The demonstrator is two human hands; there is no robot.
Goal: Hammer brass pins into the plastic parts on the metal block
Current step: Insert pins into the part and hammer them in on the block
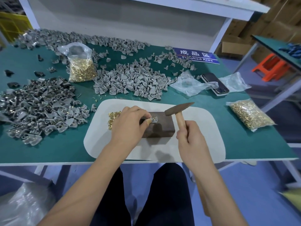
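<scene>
A dark metal block [160, 128] lies on a white mat [200, 139] at the table's front. My left hand [130, 123] pinches a small clear-grey plastic part [154, 119] down on the block's top left. My right hand [190, 137] grips the wooden handle of a hammer [177, 110], whose dark head hangs just above the block's right end. Loose brass pins [113, 117] lie on the mat left of my left hand, partly hidden by it.
Heaps of grey plastic parts lie at the left [40, 110], the middle [132, 80] and along the back. Bags of brass pins stand at back left [80, 67] and right [250, 114]. A phone [215, 84], empty plastic bags and a blue sign [197, 55] occupy the right.
</scene>
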